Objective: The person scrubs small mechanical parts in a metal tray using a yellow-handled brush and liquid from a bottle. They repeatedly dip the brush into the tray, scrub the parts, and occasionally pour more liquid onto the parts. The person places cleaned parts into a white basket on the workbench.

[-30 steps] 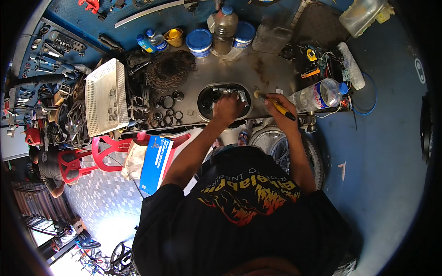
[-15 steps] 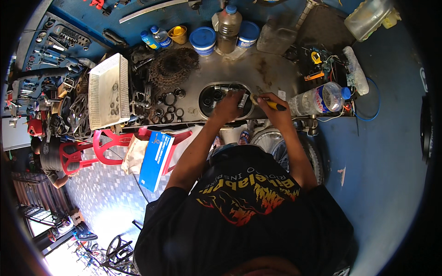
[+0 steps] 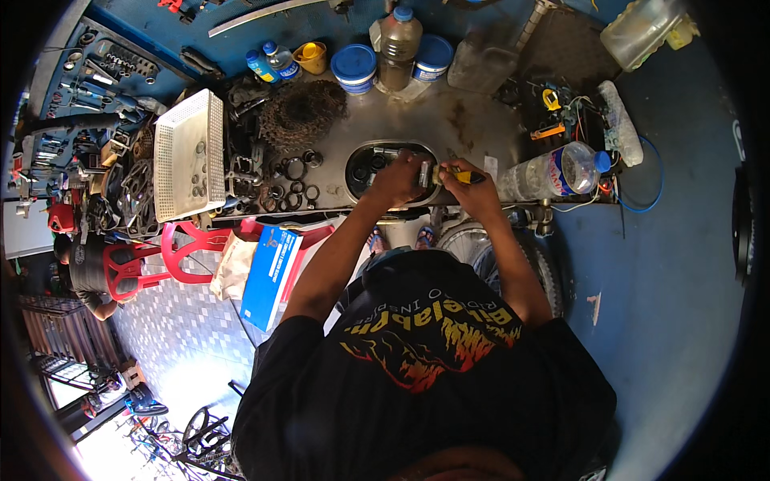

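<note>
My left hand (image 3: 395, 179) is closed on a small silver metal cylinder (image 3: 425, 174), holding it over the right side of an oval metal basin (image 3: 350, 191). A brush with a yellow and black handle (image 3: 468, 175) is gripped in my right hand (image 3: 475, 195). Its pale head touches or nearly touches the cylinder's right side; the exact contact is too small to tell. Inside the basin lie dark round parts (image 3: 362, 171) and a silver piece (image 3: 387, 151), in what looks like dark liquid. My left fingers hide part of the basin.
Metal rings (image 3: 296, 168) and a cassette of sprockets (image 3: 301, 116) lie left of the basin, beyond them a white perforated basket (image 3: 164, 180). Bottles and blue-lidded tubs (image 3: 354, 68) line the back. A large plastic bottle (image 3: 553, 172) lies at right. Another person (image 3: 88, 268) is near red chairs (image 3: 188, 255).
The brush handle has swung from slanting down to the right to nearly level. The silver cylinder has turned more upright between my left fingers. Both hands stay over the basin.
</note>
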Available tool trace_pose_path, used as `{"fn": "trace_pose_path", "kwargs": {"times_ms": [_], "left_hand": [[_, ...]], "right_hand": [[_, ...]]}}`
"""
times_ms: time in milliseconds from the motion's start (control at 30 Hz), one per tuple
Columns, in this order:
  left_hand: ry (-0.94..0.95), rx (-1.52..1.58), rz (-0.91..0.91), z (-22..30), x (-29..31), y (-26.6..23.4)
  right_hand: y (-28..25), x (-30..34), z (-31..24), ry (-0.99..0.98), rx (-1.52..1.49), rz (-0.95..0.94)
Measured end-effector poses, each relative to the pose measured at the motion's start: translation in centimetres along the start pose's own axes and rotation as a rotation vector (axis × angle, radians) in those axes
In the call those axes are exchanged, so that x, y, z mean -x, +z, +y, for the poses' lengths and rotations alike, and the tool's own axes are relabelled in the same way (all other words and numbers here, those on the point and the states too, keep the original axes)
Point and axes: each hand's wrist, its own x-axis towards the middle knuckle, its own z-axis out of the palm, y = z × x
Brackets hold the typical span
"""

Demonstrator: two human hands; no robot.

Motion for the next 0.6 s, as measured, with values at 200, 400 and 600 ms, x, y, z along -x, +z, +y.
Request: {"fn": "trace_pose_path", "kwargs": {"times_ms": [200,400,600], "left_hand": [[-0.062,0.348,0.164,-2.5,2.6,-2.0],[-0.025,0.329,0.228,-3.0,5.0,-2.3],[-0.005,0.291,0.207,-3.3,5.2,-2.2]], "right_hand": [[1.0,0.2,0.2,-0.068,-0.075,-0.048],[2.8,-1.1,-0.3,-0.174,0.311,-0.092],[4.5,-3.4,-2.1,-0.101,0.014,-0.145]]}}
